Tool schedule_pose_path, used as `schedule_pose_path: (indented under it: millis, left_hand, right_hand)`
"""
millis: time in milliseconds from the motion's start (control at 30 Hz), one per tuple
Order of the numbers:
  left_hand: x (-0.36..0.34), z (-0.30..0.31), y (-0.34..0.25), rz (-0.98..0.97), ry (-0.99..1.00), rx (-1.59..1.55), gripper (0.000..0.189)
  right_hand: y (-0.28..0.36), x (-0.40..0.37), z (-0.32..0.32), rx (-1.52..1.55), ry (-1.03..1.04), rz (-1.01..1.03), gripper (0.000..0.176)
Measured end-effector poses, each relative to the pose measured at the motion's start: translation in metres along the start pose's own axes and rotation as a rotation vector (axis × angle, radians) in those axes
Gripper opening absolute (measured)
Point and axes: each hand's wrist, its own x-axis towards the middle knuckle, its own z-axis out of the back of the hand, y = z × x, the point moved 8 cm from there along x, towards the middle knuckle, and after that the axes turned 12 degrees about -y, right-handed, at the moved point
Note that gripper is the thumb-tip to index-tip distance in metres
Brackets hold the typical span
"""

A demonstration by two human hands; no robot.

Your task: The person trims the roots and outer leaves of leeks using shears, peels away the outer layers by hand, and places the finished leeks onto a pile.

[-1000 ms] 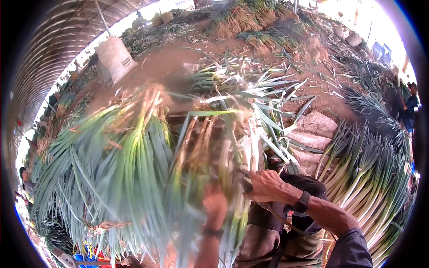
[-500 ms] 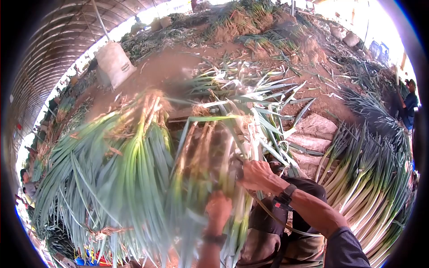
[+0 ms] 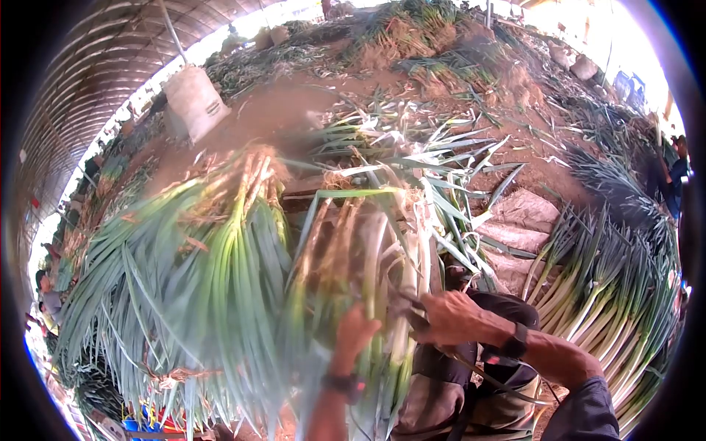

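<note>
- Green and white, the leek bundle (image 3: 368,257) stands in the near middle between both hands. Its rooty ends point to the far side, and motion blur smears much of it.
- The right hand (image 3: 454,317) has its fingers (image 3: 426,320) curled tight on the pale stalks at the bundle's right edge. A dark strip by the fingertips is too blurred to name.
- The left hand (image 3: 358,329) presses on the bundle from the near side. Its fingers are lost in blur and stalks, so I cannot tell their grip.
- A heap of leeks (image 3: 198,279) lies to the left, its near ends cut off by the frame.
- Trimmed leeks (image 3: 610,294) are stacked to the right, beside grey sacking (image 3: 518,217).
- Far left on the earth floor (image 3: 272,110) stands a white sack (image 3: 193,99).
</note>
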Motion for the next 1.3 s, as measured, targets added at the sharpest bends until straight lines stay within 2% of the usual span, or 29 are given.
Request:
schedule_pose_path:
  millis: [33, 133, 233, 333, 400, 500, 533, 567, 667, 767, 867, 900, 933, 967, 1033, 1100, 1200, 1300]
  left_hand:
    - [0.000, 0.001, -0.001, -0.026, 0.010, -0.031, 0.052]
    - [0.001, -0.002, 0.006, 0.100, 0.080, 0.063, 0.066]
    - [-0.008, -0.001, 0.004, 0.011, -0.009, 0.036, 0.054]
    - [-0.020, -0.001, 0.004, 0.071, -0.053, 0.123, 0.053]
    - [-0.025, 0.001, 0.003, 0.068, -0.073, 0.089, 0.053]
    - [-0.032, 0.004, 0.007, 0.065, -0.083, 0.032, 0.056]
    - [-0.034, 0.008, 0.006, 0.068, -0.071, 0.008, 0.057]
    - [-0.036, 0.010, 0.007, 0.071, -0.058, -0.016, 0.059]
    - [-0.040, 0.013, 0.014, -0.115, -0.170, -0.063, 0.062]
    - [-0.041, 0.010, 0.017, -0.088, -0.162, -0.060, 0.064]
    - [-0.046, 0.000, 0.013, 0.065, 0.015, -0.062, 0.065]
    - [-0.050, -0.009, 0.016, -0.044, -0.033, -0.026, 0.064]
    - [-0.052, -0.038, 0.043, 0.086, 0.088, 0.126, 0.058]
    - [-0.056, -0.056, 0.048, -0.121, -0.001, 0.068, 0.054]
    - [-0.067, -0.048, 0.028, -0.340, -0.088, 0.041, 0.047]
    - [-0.072, -0.035, 0.020, -0.363, -0.079, 0.102, 0.041]
    - [-0.060, 0.001, 0.002, -0.661, -0.399, 0.693, 0.029]
    - [-0.037, 0.044, 0.001, -0.367, -0.624, 0.597, 0.028]
  right_hand:
    - [0.001, -0.011, -0.001, 0.005, 0.000, 0.041, 0.062]
    - [0.007, -0.037, 0.000, 0.023, -0.022, 0.152, 0.061]
    - [0.013, -0.046, 0.006, 0.018, -0.059, 0.210, 0.059]
    - [0.013, -0.049, 0.006, 0.034, -0.089, 0.245, 0.058]
    - [0.019, -0.050, 0.004, 0.005, -0.029, 0.282, 0.054]
    - [0.033, -0.058, -0.001, -0.035, 0.067, 0.387, 0.065]
    - [0.032, -0.061, -0.005, -0.009, 0.033, 0.446, 0.068]
    - [0.030, -0.062, -0.008, -0.001, 0.031, 0.447, 0.064]
    - [0.022, -0.065, -0.017, -0.007, 0.071, 0.357, 0.058]
    - [0.020, -0.068, -0.016, -0.031, 0.049, 0.312, 0.059]
    - [0.023, -0.063, -0.007, 0.005, -0.042, 0.322, 0.059]
    - [0.021, -0.060, -0.007, 0.010, -0.044, 0.303, 0.060]
    - [0.017, -0.056, -0.009, 0.018, -0.045, 0.282, 0.061]
    - [0.015, -0.052, -0.011, 0.025, -0.047, 0.260, 0.061]
    - [0.014, -0.046, -0.018, 0.001, -0.018, 0.244, 0.061]
    - [0.019, -0.044, -0.022, -0.005, 0.011, 0.252, 0.060]
    - [0.039, -0.040, -0.022, 0.009, 0.019, 0.293, 0.059]
    - [0.047, -0.033, -0.027, 0.005, -0.002, 0.281, 0.059]
